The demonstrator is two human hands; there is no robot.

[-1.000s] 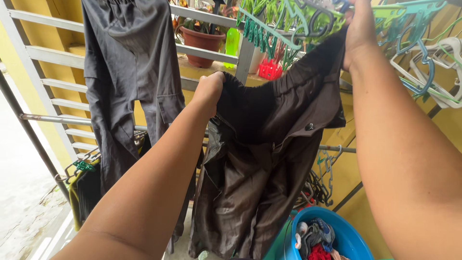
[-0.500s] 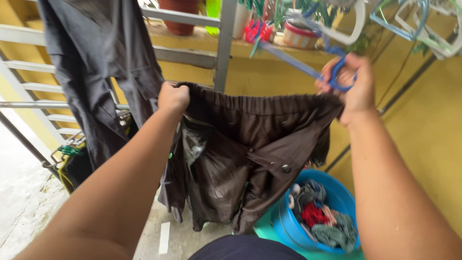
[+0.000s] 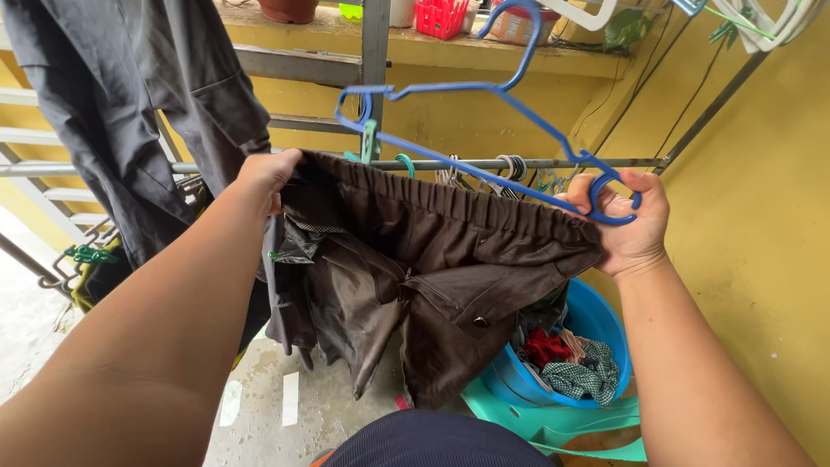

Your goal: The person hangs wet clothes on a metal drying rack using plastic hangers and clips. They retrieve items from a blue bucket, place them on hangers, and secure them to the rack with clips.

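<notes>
I hold a pair of dark brown trousers (image 3: 432,259) stretched out by the elastic waistband. My left hand (image 3: 266,173) grips the waistband's left end. My right hand (image 3: 624,220) grips the right end together with one corner of a blue plastic hanger (image 3: 467,130). The hanger lies tilted above the waistband, its hook pointing up. The trouser legs hang crumpled below, with a buttoned pocket flap showing.
Grey trousers (image 3: 130,112) hang at the left on a grey railing. A metal rod (image 3: 484,163) with clips runs behind the waistband. A blue basin (image 3: 596,329) of mixed laundry sits on a teal stool (image 3: 562,428). The yellow wall (image 3: 752,225) is at the right. A ledge above holds pots.
The view has tilted down. My hands have lowered the trousers, and the blue hanger is now fully in view above the waistband, free of the other hangers.
</notes>
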